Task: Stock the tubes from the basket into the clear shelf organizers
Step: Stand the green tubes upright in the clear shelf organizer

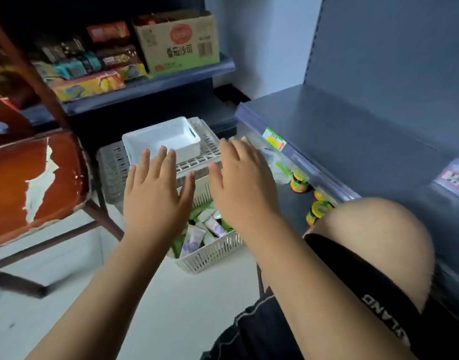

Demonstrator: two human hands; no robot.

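Your left hand (155, 196) and right hand (241, 183) reach forward side by side, palms down. The fingers of both are straight and spread, and neither holds anything. Both hover over a pale slatted basket (212, 253) standing on the light floor (119, 294).

The tubes (194, 237) lie heaped in that basket, flat packs in green, white and purple. They show between and below your wrists, and your hands hide part of the heap.

Beyond the heap a white bin (190, 152) sits on top of a grey lattice crate (114, 170). Your left fingertips overlap the bin's near edge. Whether they touch it cannot be told from this angle.

To your right a dark blue shelf (340, 126) runs away from you, with a green and yellow price tag (273, 141) on its front edge. Small jars with yellow and green labels (299, 181) stand in the tier below it, just beside your right forearm. Your bare knee (373, 245) fills the lower right, above a black hem with white lettering.

To your left stands a chair (36, 183) whose red-brown seat is torn. Behind it, a rear shelf carries bright snack packets (88, 87) and a cardboard box (176, 42) with a red emblem.
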